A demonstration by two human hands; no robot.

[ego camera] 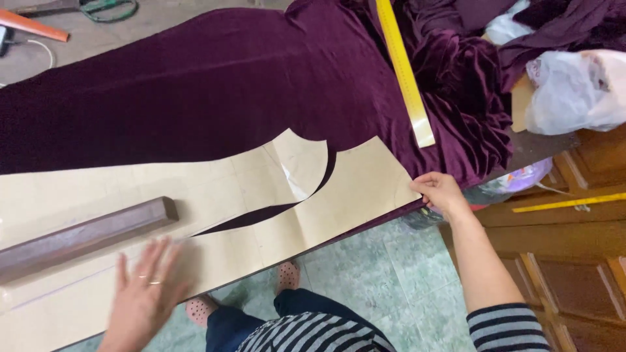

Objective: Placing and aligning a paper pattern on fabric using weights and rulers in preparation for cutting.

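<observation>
A: We spread our left hand (145,287) open and flat on the paper pattern (261,202), which lies along the purple cloth's (195,85) six o'clock edge.

B: Our right hand (440,192), at three o'clock, pinches the pattern's corner; we should pull it taut, we judge, keeping the wooden bar (85,236) as weight.

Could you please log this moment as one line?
left hand: flat on paper pattern | right hand: pinching pattern corner | wooden bar: on pattern | fabric: underneath

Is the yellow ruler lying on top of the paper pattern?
No, the yellow ruler lies on the purple velvet fabric, apart from the paper pattern.
</observation>
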